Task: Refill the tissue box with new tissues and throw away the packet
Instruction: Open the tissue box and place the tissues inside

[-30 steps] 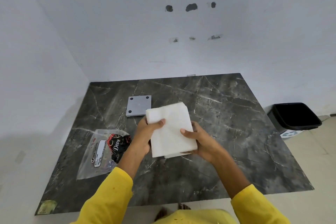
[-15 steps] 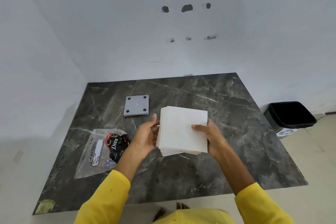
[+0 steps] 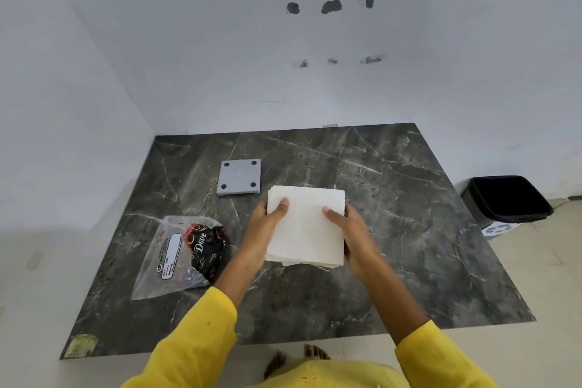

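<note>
Now the stack of white square paper tissues [image 3: 307, 227] is clasped on both sides again: the left hand [image 3: 264, 227], open beside it half a second ago, has closed on its left edge, thumb on top, as the right hand [image 3: 352, 230] holds the right edge. Squared up over the dark marble-patterned table [image 3: 409, 230], it looks ready for boxing. It lies nearly flat, slightly longer toward the wall.

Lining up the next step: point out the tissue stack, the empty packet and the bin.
tissue stack [image 3: 307, 227], head view, middle of the top sheet.
empty packet [image 3: 176, 257], head view, clear plastic near its label.
bin [image 3: 475, 198], head view, left rim.
</note>
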